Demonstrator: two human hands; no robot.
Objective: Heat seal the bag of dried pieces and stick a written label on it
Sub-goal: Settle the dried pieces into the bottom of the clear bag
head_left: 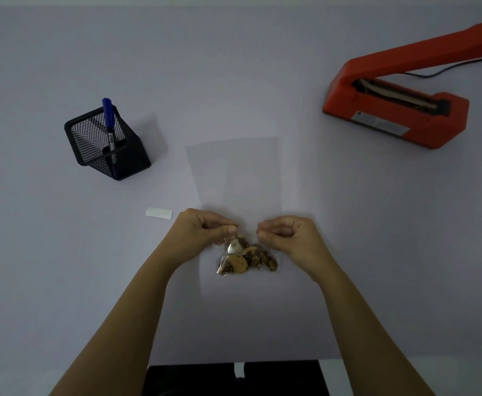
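Observation:
A long clear plastic bag (234, 172) lies flat in the middle of the table, its open end pointing away from me. Brown dried pieces (247, 258) are bunched at its near end. My left hand (202, 232) and my right hand (285, 235) each pinch the bag just above the pieces, thumbs and forefingers closed on the plastic. A small white label (159, 212) lies left of my left hand. A blue marker (109, 121) stands in a black mesh pen holder (106, 144). The orange heat sealer (400, 107) sits at the far right with its arm raised.
The sealer's dark power cord (448, 68) runs off behind it to the right. The table's near edge (234, 362) is close to my body.

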